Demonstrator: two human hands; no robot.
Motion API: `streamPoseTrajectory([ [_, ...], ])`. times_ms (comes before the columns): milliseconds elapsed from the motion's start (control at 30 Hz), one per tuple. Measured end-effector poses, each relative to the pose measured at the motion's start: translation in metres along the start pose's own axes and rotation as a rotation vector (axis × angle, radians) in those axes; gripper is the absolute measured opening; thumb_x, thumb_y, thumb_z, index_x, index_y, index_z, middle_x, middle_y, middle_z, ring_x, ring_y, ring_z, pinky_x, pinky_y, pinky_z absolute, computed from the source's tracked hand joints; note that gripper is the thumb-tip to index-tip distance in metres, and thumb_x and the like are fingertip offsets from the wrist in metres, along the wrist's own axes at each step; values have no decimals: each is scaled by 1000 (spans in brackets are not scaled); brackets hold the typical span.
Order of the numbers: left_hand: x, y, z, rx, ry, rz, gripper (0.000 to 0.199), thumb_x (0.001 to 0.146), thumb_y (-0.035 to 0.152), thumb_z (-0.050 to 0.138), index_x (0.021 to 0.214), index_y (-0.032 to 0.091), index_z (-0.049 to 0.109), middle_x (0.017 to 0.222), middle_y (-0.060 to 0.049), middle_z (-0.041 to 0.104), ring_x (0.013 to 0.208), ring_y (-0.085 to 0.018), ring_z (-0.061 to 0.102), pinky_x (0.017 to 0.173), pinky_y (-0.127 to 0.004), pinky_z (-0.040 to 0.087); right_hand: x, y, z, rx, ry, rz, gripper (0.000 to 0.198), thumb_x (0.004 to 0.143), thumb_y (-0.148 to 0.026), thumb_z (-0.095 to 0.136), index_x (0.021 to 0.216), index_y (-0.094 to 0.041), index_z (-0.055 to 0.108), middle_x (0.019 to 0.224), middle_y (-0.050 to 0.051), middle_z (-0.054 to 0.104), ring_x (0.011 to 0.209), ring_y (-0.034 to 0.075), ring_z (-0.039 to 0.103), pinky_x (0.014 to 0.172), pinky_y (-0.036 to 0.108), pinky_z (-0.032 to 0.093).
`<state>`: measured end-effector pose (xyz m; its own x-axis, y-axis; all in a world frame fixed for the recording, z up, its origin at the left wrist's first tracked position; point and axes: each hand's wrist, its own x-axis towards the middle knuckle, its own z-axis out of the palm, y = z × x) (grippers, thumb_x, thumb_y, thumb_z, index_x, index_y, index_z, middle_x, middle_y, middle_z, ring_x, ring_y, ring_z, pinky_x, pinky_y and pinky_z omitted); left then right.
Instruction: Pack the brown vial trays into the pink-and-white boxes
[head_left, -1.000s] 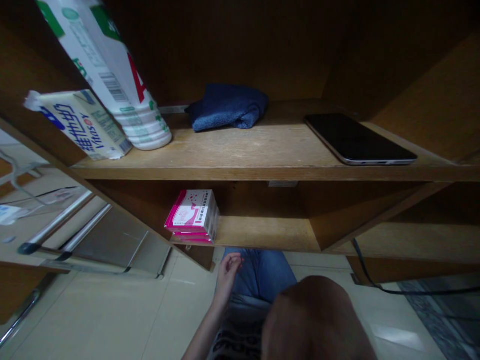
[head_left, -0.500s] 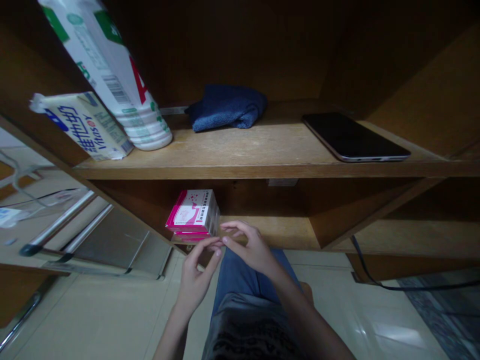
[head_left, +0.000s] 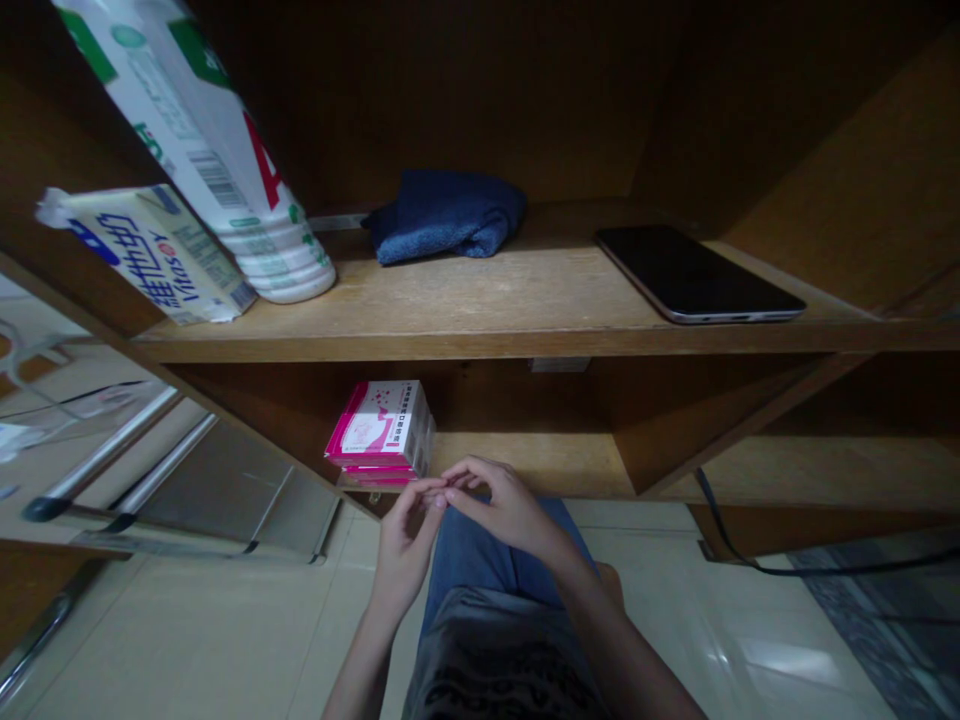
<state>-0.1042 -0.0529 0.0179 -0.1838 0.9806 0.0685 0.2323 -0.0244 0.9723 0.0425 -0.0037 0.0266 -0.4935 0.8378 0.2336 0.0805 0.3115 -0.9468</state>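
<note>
Over my lap, in front of the lower shelf, my left hand (head_left: 405,535) and my right hand (head_left: 501,505) meet at the fingertips. The thumb and forefinger of each are pinched together. Whatever may lie between the tips is too small to make out. Just beyond my left hand, pink-and-white boxes (head_left: 382,425) are stacked on the lower shelf (head_left: 540,462). Neither hand seems to touch the boxes.
On the upper shelf (head_left: 465,305) stand a Vitasoy carton (head_left: 154,250) and a tall white bottle (head_left: 217,150). Further right lie a folded blue cloth (head_left: 450,215) and a dark tablet (head_left: 697,275). A black cable (head_left: 720,525) hangs at the right.
My fingertips have come closer together and closed into a pinch, with the right hand slightly lower. The whole view has shifted a little; the shelf items stay in place.
</note>
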Motion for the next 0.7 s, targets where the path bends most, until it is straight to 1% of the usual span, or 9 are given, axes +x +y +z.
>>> streamPoseTrajectory([
  [133,2,-9,5,44,-47,-10,24,76,44,58,83,22,63,83,-5,67,82,-22,61,77,-31,48,-5,6,-9,-12,-15,32,12,82,-24,58,90,-20,65,88,3,68,82,15,64,74,27,49],
  [200,5,-17,10,51,-86,-6,25,78,45,56,82,21,63,82,-5,66,81,-21,61,76,-30,47,-6,13,-12,-18,-2,47,11,82,-24,58,87,-19,65,86,3,68,80,16,63,73,28,49],
  [267,11,-28,18,46,-107,1,26,79,45,56,82,20,63,80,-5,66,79,-20,61,75,-29,47,-5,28,-12,12,11,79,11,81,-26,58,84,-18,65,84,4,68,78,16,64,71,28,49],
  [367,24,-47,34,-14,-127,20,26,79,43,57,80,18,62,78,-4,66,76,-18,60,71,-27,46,-2,62,-12,155,44,158,16,79,-33,60,80,-18,64,77,3,68,72,16,64,65,27,49],
  [433,36,-59,47,-77,-146,35,27,79,43,56,79,16,61,75,-4,65,73,-17,60,68,-26,46,0,86,-12,226,151,176,20,76,-39,62,75,-18,63,71,2,67,68,16,63,63,27,49],
  [467,42,-64,53,-98,-168,36,28,79,43,57,80,16,61,75,-3,64,72,-17,60,67,-26,46,1,97,-13,230,224,176,22,73,-40,63,72,-19,62,68,1,66,66,16,62,61,27,48],
  [533,55,-73,65,-135,-189,41,28,77,43,58,80,15,61,73,-3,64,69,-16,59,65,-25,45,2,114,-15,224,307,178,23,74,-42,62,68,-19,60,65,1,64,63,16,61,60,26,47],
  [600,67,-79,77,-178,-225,50,27,77,41,59,79,15,61,72,-3,63,67,-15,58,64,-24,45,2,126,-19,210,372,177,23,75,-42,60,68,-20,59,65,1,63,62,16,60,60,27,47],
  [700,80,-86,90,-226,-260,65,27,75,41,62,78,15,62,72,-3,64,67,-14,59,65,-24,45,4,135,-25,182,456,158,22,75,-41,60,69,-20,59,67,2,63,64,17,59,61,27,47],
])
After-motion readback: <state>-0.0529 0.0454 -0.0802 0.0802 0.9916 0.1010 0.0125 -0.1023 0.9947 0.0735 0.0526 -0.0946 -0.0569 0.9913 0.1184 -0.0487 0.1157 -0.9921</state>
